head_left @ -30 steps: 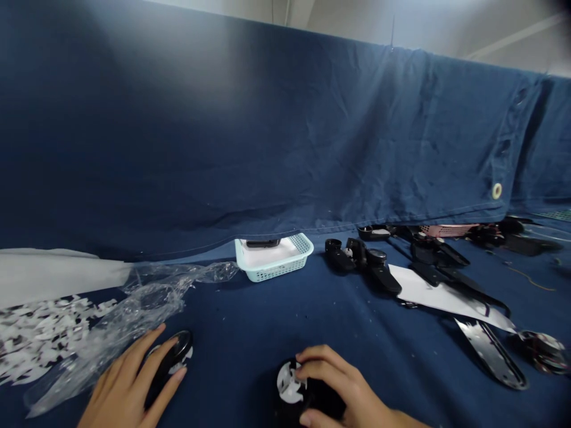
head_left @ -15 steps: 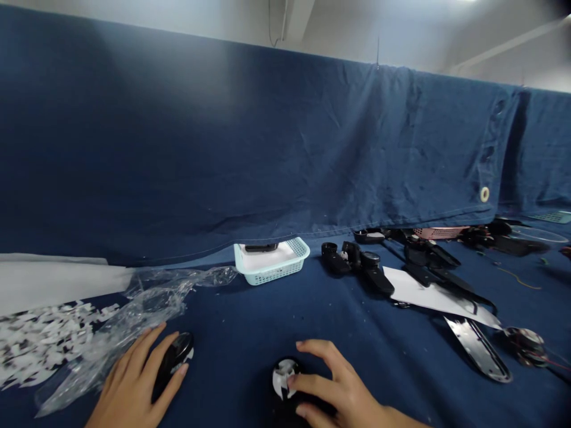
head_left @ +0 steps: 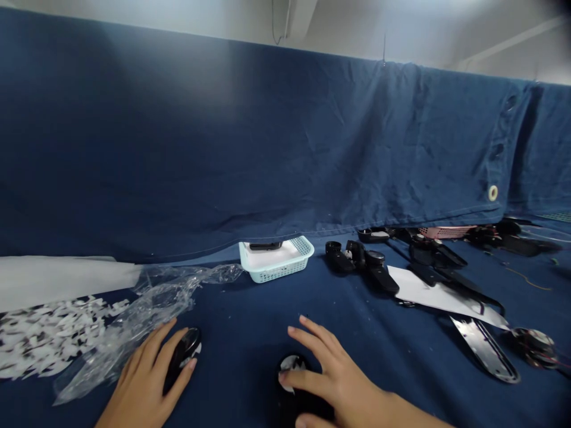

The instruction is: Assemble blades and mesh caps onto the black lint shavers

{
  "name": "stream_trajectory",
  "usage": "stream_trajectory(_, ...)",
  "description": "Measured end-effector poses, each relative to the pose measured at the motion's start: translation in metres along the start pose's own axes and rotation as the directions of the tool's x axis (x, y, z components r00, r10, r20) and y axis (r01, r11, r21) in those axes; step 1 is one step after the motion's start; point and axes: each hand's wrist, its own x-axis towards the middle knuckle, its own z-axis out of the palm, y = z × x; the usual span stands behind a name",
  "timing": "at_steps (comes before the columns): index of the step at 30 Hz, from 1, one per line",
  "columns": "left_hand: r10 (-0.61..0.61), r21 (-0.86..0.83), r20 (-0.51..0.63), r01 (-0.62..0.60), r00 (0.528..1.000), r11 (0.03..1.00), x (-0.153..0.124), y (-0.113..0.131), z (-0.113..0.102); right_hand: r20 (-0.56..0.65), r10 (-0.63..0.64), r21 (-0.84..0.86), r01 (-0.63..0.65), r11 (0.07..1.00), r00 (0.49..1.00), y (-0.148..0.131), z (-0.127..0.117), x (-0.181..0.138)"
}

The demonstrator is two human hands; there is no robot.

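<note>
My left hand (head_left: 149, 377) curves around a black rounded plastic part (head_left: 181, 355), fingers along its far side and thumb against its near side. A small pale patch shows near the thumb. To the right, my right hand (head_left: 328, 371) spreads over a black part with a round end (head_left: 307, 404). Its index fingertip touches the white round piece (head_left: 291, 364) set in that end; two other fingers are stretched out above the cloth. The thumb lies low, by the part's near side. The lower portion of this black part is hidden under the hand and by the frame edge.
Crumpled clear plastic (head_left: 134, 321) and a pile of white scraps (head_left: 53, 339) lie left. A light-blue basket (head_left: 281, 272) stands ahead. Black parts (head_left: 379, 276), a white sheet (head_left: 428, 294) and a long shell (head_left: 488, 351) are on the right. A blue curtain (head_left: 267, 137) hangs behind.
My right hand's upper fingers have stretched out and lifted off the part's side, while the index finger stays on the white piece. My left hand keeps its hold. The view has shifted slightly.
</note>
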Motion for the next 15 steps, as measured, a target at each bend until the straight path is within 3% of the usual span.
stream_trajectory(8,0.016,0.038,-0.001,-0.016,1.000,0.999,-0.001,0.003,0.000,0.080,0.073,0.031,-0.075,0.997,0.994,0.006,-0.012,0.011)
stream_trajectory(15,0.038,0.058,-0.014,-0.037,0.999,0.998,-0.002,0.001,0.001,0.075,0.129,0.068,-0.135,0.989,0.989,0.015,-0.015,-0.011)
